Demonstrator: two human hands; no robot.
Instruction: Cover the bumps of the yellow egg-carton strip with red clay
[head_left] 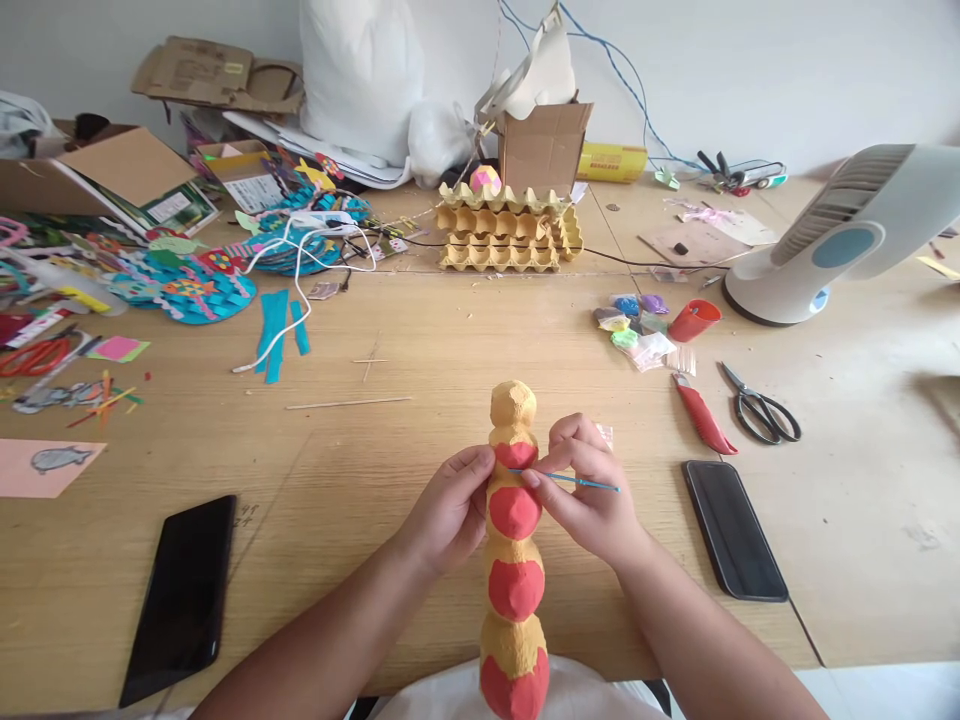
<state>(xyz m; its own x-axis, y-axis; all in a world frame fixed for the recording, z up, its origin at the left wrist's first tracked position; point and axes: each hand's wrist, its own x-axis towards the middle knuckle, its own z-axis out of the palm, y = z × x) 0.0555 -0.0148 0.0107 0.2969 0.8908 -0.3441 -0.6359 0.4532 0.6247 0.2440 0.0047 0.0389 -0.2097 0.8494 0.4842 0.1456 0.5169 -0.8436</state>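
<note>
A strip of yellow egg carton (512,403) with red patches on several of its bumps points away from me, its near end over my lap. My left hand (454,505) grips its left side near the far end, thumb on the edge. Between the thumb and fingers of my right hand (589,490) is a thin blue stick (596,484). Its left tip lies against the carton just below the farthest red patch (516,454). The fingers of my left hand are partly hidden by the carton.
Black phones lie at left (180,590) and right (735,530). Scissors (761,405), a red-handled cutter (703,413), a red cup (694,320) and a white fan (840,235) are at the right. More egg cartons (502,250) stand at the back; crafts crowd the left.
</note>
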